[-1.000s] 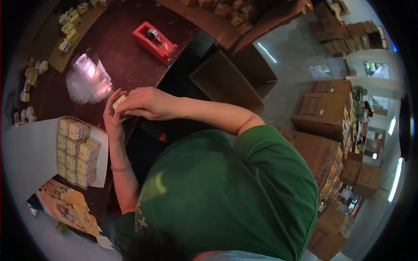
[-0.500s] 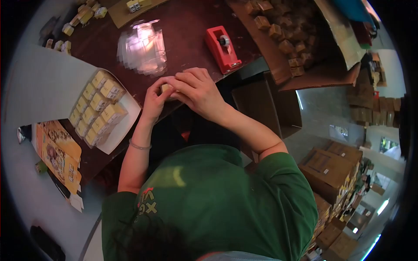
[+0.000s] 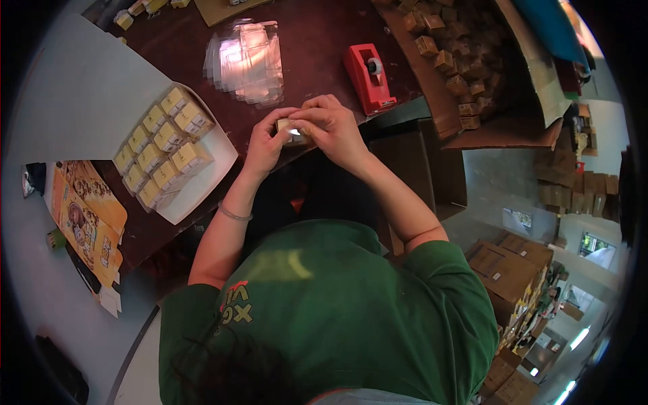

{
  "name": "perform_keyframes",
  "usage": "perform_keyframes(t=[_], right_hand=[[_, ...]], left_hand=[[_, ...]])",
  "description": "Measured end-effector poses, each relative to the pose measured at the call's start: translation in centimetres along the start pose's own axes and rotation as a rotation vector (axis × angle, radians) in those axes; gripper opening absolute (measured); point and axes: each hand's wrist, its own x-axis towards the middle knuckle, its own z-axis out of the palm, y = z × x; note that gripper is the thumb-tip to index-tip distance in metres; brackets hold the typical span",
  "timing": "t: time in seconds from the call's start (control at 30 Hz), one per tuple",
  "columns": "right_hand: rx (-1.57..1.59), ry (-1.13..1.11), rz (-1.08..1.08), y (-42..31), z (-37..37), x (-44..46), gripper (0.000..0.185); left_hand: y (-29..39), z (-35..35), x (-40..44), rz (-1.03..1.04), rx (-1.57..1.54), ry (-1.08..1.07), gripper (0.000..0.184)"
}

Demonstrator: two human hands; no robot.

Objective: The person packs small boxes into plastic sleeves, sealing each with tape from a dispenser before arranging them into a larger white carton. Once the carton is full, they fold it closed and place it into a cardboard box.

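A small pale-yellow box point(image 3: 284, 125) with a bright glint on its near side is between my two hands at the table's front edge. My left hand point(image 3: 267, 140) is closed on its left side, fingers curled over the back. From the right, my right hand point(image 3: 334, 131) pinches the same box with thumb and fingers, partly covering it. Behind the hands lies a pile of flat clear plastic sleeves point(image 3: 251, 64). A red tape dispenser point(image 3: 368, 79) with a roll of tape stands to the right of that pile.
An open white carton point(image 3: 219, 169) with rows of small yellow boxes point(image 3: 154, 156) sits on the left. At the right, a big cardboard box point(image 3: 499, 138) holds many loose small boxes. Another open cardboard box point(image 3: 449, 165) stands below it. A printed orange carton point(image 3: 88, 219) lies at far left.
The head view has shifted, so the table things appear moved. My right fingers have drawn down onto the box, and more of it shows, with a bright glint.
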Motion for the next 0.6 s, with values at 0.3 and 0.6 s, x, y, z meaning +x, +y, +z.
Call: perform_keyframes(t=[0.3,0.6], right_hand=[[0.333,-0.265,0.397,1.7,-0.3,1.9,0.01],[0.01,-0.06,0.268,1.4,0.3,1.7,0.027]], left_hand=[[-0.5,-0.7,-1.8,0.073,0.099,-0.095,0.06],[-1.4,1.7,-1.8,0.228,0.323,0.215,0.054]])
